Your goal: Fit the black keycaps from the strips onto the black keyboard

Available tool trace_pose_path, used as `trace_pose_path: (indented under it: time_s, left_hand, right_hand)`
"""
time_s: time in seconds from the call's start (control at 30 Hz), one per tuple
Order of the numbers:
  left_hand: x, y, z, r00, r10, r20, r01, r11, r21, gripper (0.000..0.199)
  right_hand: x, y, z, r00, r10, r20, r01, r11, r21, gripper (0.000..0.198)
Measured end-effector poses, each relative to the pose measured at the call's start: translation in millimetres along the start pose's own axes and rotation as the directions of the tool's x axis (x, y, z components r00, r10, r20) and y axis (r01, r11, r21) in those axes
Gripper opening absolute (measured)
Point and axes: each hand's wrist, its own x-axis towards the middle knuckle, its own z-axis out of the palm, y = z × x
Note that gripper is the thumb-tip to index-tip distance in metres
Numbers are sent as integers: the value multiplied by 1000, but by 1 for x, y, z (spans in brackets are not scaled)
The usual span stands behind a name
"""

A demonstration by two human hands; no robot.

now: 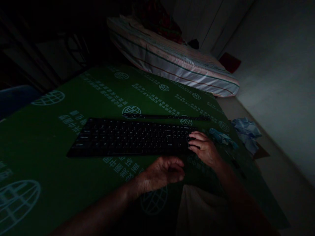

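A black keyboard (128, 137) lies across the green tabletop with its keys facing up. My right hand (205, 149) rests at the keyboard's right end, its spread fingers touching the number keys. In front of the keyboard's near edge, my left hand (163, 172) is loosely curled, with a gap between thumb and fingers and nothing visible in it. Beyond the keyboard lies a long, thin black strip (167, 117), too dark to name. Crumpled blue plastic (222, 137) sits just right of my right hand.
The green table cover (98, 88) bears pale globe prints and lettering. A striped mattress (177, 62) stands past the far edge. On the right, crumpled pale-blue plastic (246, 129) lies near the white wall (283, 65). A blue object (17, 96) shows at far left. The room is dim.
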Motion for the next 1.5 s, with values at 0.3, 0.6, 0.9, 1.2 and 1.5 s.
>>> trace_pose_path:
  time_s: [0.3, 0.6, 0.9, 1.2, 1.5]
  left_hand:
    - [1, -2, -1, 1000, -5, 6, 5, 1000, 22, 52]
    - [2, -1, 0, 1000, -19, -11, 20, 1000, 5, 55]
    - [0, 2, 0, 1000, -7, -14, 7, 999, 40, 49]
    - [2, -1, -2, 1000, 3, -9, -3, 999, 34, 43]
    - [1, 2, -2, 1000, -19, -16, 20, 998, 57, 45]
  right_hand:
    - [-7, 1, 8, 992, 47, -117, -38, 997, 73, 8]
    - [-17, -3, 18, 971, 51, -235, -43, 998, 41, 13]
    - [-29, -14, 16, 984, -22, -177, -4, 989, -146, 23]
    - [-34, -15, 19, 987, -20, -161, -4, 989, -148, 27]
    - [-38, -15, 22, 979, 1, -202, -33, 987, -156, 31]
